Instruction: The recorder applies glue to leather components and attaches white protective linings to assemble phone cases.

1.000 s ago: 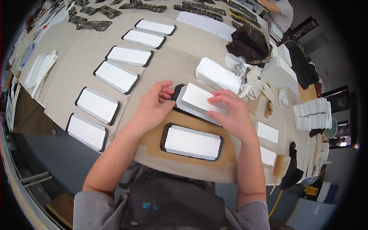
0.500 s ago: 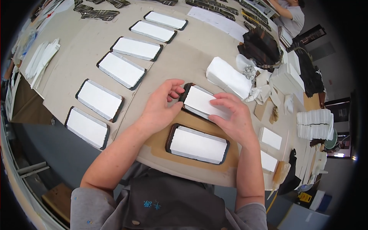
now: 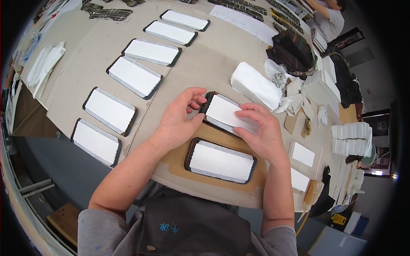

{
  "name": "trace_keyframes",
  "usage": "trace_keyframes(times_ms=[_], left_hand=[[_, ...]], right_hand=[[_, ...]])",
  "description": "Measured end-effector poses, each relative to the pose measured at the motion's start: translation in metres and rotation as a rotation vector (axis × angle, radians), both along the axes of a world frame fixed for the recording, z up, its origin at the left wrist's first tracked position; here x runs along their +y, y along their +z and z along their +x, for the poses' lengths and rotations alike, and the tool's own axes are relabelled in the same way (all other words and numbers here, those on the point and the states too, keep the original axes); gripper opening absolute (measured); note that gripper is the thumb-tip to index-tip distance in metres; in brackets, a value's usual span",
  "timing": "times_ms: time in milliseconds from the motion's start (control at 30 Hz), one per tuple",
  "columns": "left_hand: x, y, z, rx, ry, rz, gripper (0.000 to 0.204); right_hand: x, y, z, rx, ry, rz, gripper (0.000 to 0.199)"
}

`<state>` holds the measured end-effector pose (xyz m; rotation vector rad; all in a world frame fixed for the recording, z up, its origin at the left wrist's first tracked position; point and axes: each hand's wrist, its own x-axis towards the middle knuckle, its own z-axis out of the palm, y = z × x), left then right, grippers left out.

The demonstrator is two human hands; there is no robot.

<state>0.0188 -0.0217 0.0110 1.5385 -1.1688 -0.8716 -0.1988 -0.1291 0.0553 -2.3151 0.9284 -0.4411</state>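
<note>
A long white panel [image 3: 224,110] with a dark fabric border lies on the table between my hands. At its left end my left hand [image 3: 181,113] is curled, thumb at the near corner and bent fingertips by the far corner. My right hand [image 3: 260,130] closes over the right part, its thumb along the near edge and its fingers over the white face. The palm hides the panel's right end. Closer to me lies a second such panel [image 3: 222,161], apart from both hands, on a brown board [image 3: 177,166].
Several similar bordered panels [image 3: 102,141] lie in a slanting row at left. A white stack [image 3: 256,85] stands beyond my right hand, with paper scraps [image 3: 292,104] beside it. White blocks [image 3: 302,153] and a glue bottle [image 3: 314,194] are at right. Another person [image 3: 326,19] works at the far right.
The view has shifted slightly. My hands stay in nearly the same place around the panel.
</note>
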Motion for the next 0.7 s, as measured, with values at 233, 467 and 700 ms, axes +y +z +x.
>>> trace_keyframes(times_ms=[233,467,700], left_hand=[[0.003,-0.001,-0.003,-0.03,0.017,-0.053,0.059],[0.001,0.002,-0.006,-0.348,-0.043,-0.237,0.07],[0.004,0.007,-0.013,-0.595,-0.052,-0.163,0.067]], right_hand=[[0.0,0.002,0.001,0.01,0.041,-0.069,0.031],[0.0,0.003,0.0,0.013,0.045,-0.077,0.032],[0.0,-0.001,-0.002,-0.021,0.053,-0.068,0.035]])
